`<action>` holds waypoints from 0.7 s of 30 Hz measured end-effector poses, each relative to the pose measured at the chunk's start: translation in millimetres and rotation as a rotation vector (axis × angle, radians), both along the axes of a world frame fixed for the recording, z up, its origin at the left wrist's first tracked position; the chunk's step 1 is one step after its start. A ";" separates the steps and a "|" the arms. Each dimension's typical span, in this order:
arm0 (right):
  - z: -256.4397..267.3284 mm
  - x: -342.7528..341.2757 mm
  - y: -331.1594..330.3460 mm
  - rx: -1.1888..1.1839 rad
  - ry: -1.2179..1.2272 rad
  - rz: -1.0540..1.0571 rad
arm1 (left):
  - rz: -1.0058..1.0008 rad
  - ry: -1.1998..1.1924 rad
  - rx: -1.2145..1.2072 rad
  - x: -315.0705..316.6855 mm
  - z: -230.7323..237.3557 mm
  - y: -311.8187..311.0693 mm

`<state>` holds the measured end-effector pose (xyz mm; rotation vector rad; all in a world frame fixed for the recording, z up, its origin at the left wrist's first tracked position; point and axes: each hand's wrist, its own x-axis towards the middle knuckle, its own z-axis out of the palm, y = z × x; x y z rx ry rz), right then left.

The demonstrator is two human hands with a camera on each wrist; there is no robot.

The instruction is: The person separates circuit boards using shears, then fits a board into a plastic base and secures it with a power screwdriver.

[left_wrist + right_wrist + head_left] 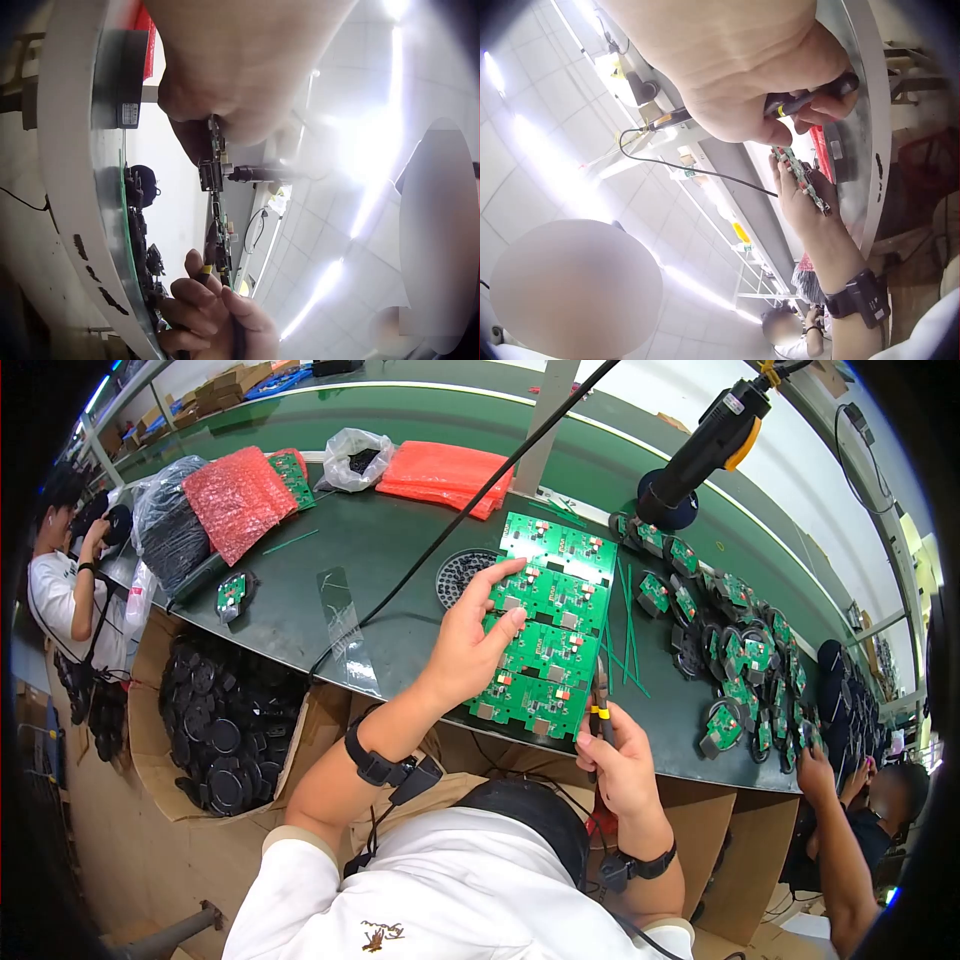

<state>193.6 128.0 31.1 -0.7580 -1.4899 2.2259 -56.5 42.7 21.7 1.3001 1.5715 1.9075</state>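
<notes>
Holding the board panel: left hand (465, 660) clamped on the left edge of the green board panel (555, 622), thumb on its face; the panel lies right of this hand and runs down towards the other.
Tool grip: right hand (625, 765) curled round the handles of the pliers (601, 712), whose tips lie at the panel's lower right edge; whether the tips touch it, I cannot tell.
Round tray: tray of small parts (458, 582) just left of the panel, partly hidden by the left hand.
Black cable: the cable (440, 540) slants over the table (390, 575), left of the panel.
Green strips: thin strips (629, 635) right of the panel.
Black assemblies: round assemblies with green boards (740, 650) crowd the table's right side, some overlapping.
Red wrap: bubble wrap (235, 505) and a red stack (445, 472) at the far left, a clear bag (350, 470) between the 2.
Box: carton of black round parts (225, 725) below the table's left edge.
Panel look: green, tilted, 4 rows of joined boards with pale square chips and red-and-white parts.
</notes>
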 end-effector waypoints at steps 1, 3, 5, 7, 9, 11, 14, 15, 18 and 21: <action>-0.1 0.3 -0.2 -0.009 -0.013 -0.002 | -0.001 0.000 0.000 0.2 -0.2 0.0; -2.4 1.7 -0.6 -0.020 -0.011 -0.004 | -0.005 -0.019 -0.015 0.8 -0.9 0.5; -2.6 2.8 -0.6 -0.031 -0.010 -0.007 | -0.011 -0.024 -0.012 0.5 -1.8 0.9; -1.3 2.1 -0.9 -0.143 0.108 0.061 | -0.015 -0.028 -0.007 0.8 -3.6 3.0; -7.1 2.2 -1.1 -0.239 0.187 0.089 | -0.062 -0.152 0.053 3.8 -5.5 5.7; -10.4 1.3 -3.3 -0.334 0.267 0.120 | -0.098 -0.256 0.046 10.9 0.1 4.2; -12.3 -2.2 -9.2 -0.459 0.385 0.151 | -0.144 -0.405 0.014 17.8 -0.9 3.8; -13.2 -2.8 -11.4 -0.517 0.436 0.163 | -0.158 -0.450 -0.013 18.9 -3.1 4.9; -13.7 -4.3 -11.7 -0.573 0.487 0.176 | -0.128 -0.450 0.045 20.2 -10.7 11.9; -7.8 -4.1 -6.2 -0.413 0.354 0.114 | -0.138 -0.434 0.058 12.9 -6.3 6.7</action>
